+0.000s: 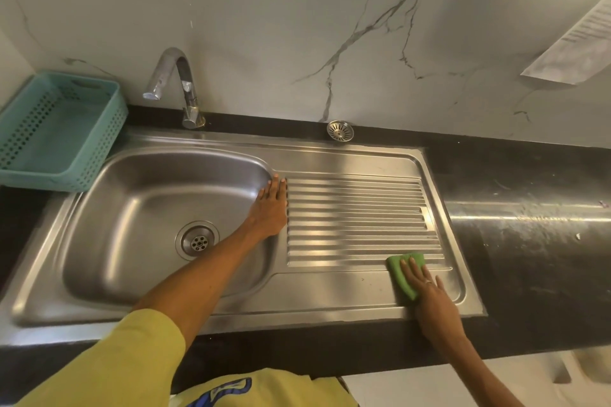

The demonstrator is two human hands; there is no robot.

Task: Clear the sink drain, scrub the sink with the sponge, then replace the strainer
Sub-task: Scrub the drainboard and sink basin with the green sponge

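A steel sink (99, 274) with a ribbed drainboard (357, 218) is set in a black counter. The open drain (197, 240) shows in the basin floor with no strainer in it. The round metal strainer (340, 130) lies on the counter's back edge by the wall. My left hand (269, 208) rests flat on the strip between basin and drainboard, fingers straight. My right hand (428, 294) presses a green sponge (405, 274) flat against the drainboard's near right corner.
A teal perforated basket (56, 129) stands at the back left beside the sink. A chrome tap (178, 89) rises behind the basin. The black counter (529, 241) runs to the right, with a few small specks on it. A printed paper (578, 43) hangs on the marble wall.
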